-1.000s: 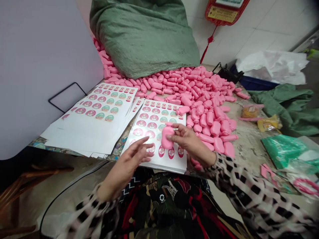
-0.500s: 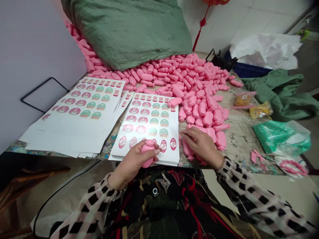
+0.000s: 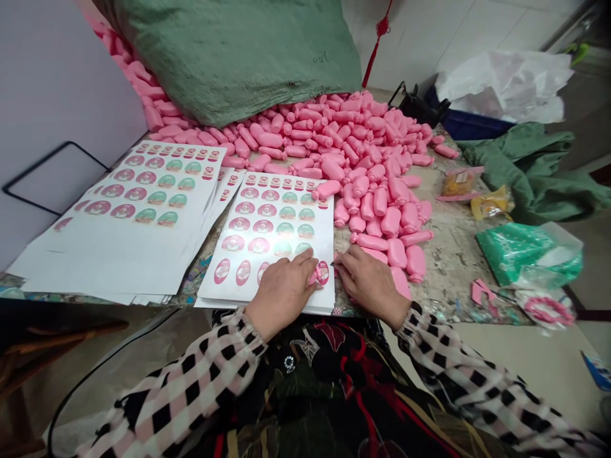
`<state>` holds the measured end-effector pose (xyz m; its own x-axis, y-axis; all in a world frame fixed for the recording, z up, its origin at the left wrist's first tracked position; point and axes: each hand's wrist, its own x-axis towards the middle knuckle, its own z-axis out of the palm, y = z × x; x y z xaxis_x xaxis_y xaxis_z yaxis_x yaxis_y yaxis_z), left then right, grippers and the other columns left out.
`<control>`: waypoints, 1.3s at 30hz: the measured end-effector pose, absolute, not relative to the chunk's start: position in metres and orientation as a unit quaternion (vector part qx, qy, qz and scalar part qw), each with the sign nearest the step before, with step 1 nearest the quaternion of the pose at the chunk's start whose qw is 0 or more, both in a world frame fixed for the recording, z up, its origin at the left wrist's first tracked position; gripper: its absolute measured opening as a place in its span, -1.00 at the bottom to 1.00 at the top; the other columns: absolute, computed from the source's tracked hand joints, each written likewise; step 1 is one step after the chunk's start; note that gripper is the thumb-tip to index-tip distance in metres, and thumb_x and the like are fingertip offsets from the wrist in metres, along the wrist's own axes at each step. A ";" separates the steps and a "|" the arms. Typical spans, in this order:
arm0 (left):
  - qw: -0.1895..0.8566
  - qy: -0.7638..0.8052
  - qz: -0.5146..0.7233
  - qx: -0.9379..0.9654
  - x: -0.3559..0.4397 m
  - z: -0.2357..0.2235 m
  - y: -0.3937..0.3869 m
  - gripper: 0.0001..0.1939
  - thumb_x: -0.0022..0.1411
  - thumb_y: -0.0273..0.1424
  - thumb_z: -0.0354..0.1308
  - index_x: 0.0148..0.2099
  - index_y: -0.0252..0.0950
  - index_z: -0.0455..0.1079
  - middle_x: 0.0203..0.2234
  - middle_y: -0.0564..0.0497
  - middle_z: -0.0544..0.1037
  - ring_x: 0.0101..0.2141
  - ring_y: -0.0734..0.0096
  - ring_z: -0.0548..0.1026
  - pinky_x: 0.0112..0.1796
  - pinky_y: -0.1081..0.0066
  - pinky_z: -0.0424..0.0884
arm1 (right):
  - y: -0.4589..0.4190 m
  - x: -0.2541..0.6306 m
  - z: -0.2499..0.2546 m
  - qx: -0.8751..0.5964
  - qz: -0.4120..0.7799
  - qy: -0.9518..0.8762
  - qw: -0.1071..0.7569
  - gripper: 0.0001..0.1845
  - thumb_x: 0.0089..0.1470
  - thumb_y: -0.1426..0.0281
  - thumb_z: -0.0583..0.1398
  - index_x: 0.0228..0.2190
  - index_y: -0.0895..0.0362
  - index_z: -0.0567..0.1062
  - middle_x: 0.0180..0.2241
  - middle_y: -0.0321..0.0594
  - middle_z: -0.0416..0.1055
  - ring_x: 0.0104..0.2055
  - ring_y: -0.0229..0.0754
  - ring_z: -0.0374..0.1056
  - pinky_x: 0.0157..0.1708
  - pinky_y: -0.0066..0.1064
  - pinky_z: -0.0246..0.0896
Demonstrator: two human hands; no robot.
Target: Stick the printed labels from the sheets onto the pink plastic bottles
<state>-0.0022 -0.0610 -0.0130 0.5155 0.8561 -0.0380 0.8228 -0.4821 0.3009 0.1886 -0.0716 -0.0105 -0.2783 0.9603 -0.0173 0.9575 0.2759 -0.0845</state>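
Close to the counter's (image 3: 442, 264) front edge, the left hand (image 3: 282, 291) curls over the near right corner of a sticker sheet (image 3: 244, 294), gripping a pink bottle (image 3: 314, 275) that its fingers mostly hide. Just beyond that sheet's right edge, the right hand (image 3: 375, 286) has its fingertips drawn together; whether they pinch anything, I can't tell from where I stand. Only a narrow gap parts the two hands.

Elbow room is tight: a heap of bottles (image 3: 353, 137) crowds up to the right hand and along the sheet's far side, and one loose bottle (image 3: 326, 189) overlaps the sheet's far right corner. Left of the sheet, a second stack of sheets (image 3: 112, 257) spreads almost to the grey panel (image 3: 67, 70), its near edge reaching the counter's front. A green sack (image 3: 248, 57) slumps over the heap. Bare counter opens between the heap and a green packet (image 3: 525, 257) on the right.
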 end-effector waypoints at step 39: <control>0.112 0.468 0.013 0.877 0.000 -0.010 -0.049 -0.37 0.10 -0.05 0.13 0.19 -0.10 0.19 0.22 0.02 0.20 -0.20 0.07 0.49 -0.34 0.20 0.39 | -0.087 0.166 -0.021 -0.684 0.115 -0.690 0.206 -0.78 0.15 0.27 0.08 -0.39 0.07 0.49 -0.35 -0.25 0.40 -0.34 -0.24 0.32 -0.35 -0.44 0.13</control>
